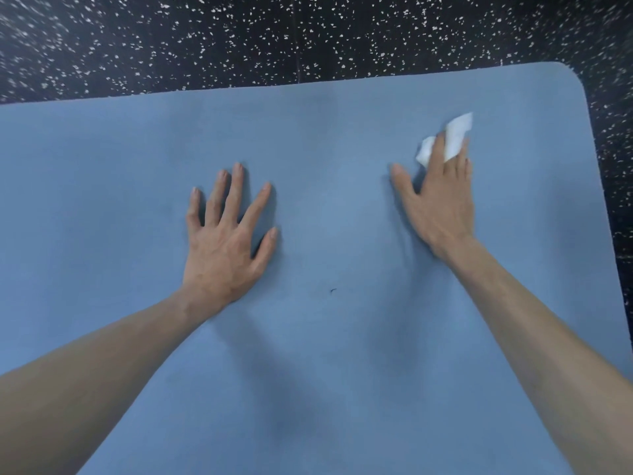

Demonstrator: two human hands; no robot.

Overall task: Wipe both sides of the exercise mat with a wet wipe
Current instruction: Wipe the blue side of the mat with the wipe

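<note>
Both hands flat, arms outstretched

The left hand lies palm down, fingers spread and straight. The right hand reaches farther forward, thumb splayed, its straight fingers pressing down on a wet wipe

Exercise mat — blue, matt, faintly suede-like finish noted. Wet wipe — white, thin, creased cloth-like sheet. Floor — black, white-speckled, rubbery look.
</note>
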